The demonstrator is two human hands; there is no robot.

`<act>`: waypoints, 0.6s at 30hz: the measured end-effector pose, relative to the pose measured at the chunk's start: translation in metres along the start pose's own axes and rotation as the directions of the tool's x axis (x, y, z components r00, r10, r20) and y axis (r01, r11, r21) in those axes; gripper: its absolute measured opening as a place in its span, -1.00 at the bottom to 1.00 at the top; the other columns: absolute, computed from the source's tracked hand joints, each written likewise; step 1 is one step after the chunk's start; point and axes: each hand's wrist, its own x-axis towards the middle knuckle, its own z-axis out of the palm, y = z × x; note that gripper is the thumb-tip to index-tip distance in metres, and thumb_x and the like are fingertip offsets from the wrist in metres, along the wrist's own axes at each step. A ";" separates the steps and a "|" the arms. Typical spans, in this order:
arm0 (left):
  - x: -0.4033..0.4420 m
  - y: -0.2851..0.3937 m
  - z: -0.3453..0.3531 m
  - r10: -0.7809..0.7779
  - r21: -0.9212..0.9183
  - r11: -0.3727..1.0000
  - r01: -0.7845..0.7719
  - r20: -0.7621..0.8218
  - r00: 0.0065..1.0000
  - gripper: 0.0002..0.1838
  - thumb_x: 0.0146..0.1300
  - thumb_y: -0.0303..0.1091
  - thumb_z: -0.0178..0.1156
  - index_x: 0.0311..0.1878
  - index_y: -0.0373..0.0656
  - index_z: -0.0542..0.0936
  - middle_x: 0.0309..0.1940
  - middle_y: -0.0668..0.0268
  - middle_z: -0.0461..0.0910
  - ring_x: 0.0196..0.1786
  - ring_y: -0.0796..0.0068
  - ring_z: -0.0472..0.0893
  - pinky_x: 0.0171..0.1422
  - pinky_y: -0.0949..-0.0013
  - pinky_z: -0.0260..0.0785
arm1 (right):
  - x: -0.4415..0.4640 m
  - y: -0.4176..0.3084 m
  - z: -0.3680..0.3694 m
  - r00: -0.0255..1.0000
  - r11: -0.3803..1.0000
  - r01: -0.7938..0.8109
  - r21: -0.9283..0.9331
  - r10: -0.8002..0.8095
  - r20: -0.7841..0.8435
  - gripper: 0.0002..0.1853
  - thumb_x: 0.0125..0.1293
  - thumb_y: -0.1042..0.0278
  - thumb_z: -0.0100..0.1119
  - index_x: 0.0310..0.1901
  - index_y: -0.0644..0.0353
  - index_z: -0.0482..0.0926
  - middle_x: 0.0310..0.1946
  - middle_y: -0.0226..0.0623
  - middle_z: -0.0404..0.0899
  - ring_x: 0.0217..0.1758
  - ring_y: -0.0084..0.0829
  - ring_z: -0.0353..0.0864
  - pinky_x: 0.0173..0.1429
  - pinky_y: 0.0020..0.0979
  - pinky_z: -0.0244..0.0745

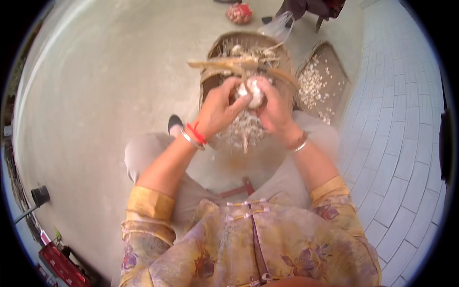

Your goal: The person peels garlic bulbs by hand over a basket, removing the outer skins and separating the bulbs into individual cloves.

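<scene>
A whitish garlic bulb (256,95) with a dry stalk is held between my two hands, above the near part of a woven basket (204,95). My left hand (221,106) grips it from the left, thumb and fingers closed near the stalk. From the other side my right hand (276,107) wraps round the bulb. Behind them, the basket holds dry stalks and pale bulbs (237,49). Below my hands lies a heap of papery skins (244,130). The basket's bent handle (220,63) crosses just beyond my fingers.
To the right of the basket, a flat woven tray (339,98) carries many loose cloves (313,83). A clear plastic bag (277,28) and a red bag (239,13) lie farther off, near another person's legs (299,7). Pale blue tiles (397,129) run along the right. Red boxes (60,263) stand lower left.
</scene>
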 end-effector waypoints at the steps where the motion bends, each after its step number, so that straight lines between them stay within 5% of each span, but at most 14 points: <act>1: -0.001 0.002 0.000 -0.045 0.013 0.999 0.045 -0.006 0.999 -0.61 0.29 -0.21 0.22 0.02 -0.33 0.49 -0.48 0.23 0.53 -0.44 0.57 0.47 -0.31 0.44 0.35 | 0.000 0.001 -0.001 1.000 1.000 0.011 -0.010 -0.011 0.005 -0.78 0.46 0.10 -0.11 -0.12 0.04 0.43 -0.32 -0.52 0.48 -0.33 -0.70 0.47 -0.46 -0.58 0.36; 10: -0.004 0.016 -0.005 -0.104 -0.225 0.967 0.117 0.069 0.992 -0.73 0.33 -0.26 0.11 -0.12 -0.32 0.48 -0.46 0.37 0.48 -0.43 0.66 0.40 -0.33 0.49 0.31 | -0.007 -0.006 0.004 0.999 1.000 -0.016 0.003 0.016 0.031 -0.77 0.47 0.09 -0.10 -0.21 0.04 0.42 -0.39 -0.54 0.43 -0.42 -0.73 0.38 -0.49 -0.60 0.27; 13: -0.003 0.007 -0.008 -0.088 -0.148 0.984 0.103 0.100 0.991 -0.74 0.33 -0.26 0.11 -0.17 -0.31 0.49 -0.46 0.36 0.49 -0.41 0.65 0.43 -0.30 0.47 0.34 | -0.009 -0.002 0.001 0.980 0.911 0.197 -0.361 -0.182 0.075 -0.75 0.47 0.07 -0.10 -0.21 0.05 0.43 -0.40 -0.54 0.43 -0.43 -0.73 0.38 -0.51 -0.60 0.26; 18: 0.000 0.005 -0.014 -0.136 0.016 0.991 0.135 0.201 0.970 -0.76 0.28 -0.26 0.13 -0.25 -0.30 0.52 -0.47 0.33 0.53 -0.41 0.60 0.47 -0.31 0.42 0.37 | -0.008 -0.002 0.002 0.997 0.987 0.053 -0.152 -0.044 0.067 -0.76 0.46 0.12 -0.06 -0.21 0.11 0.43 -0.39 -0.51 0.42 -0.34 -0.71 0.39 -0.31 -0.57 0.37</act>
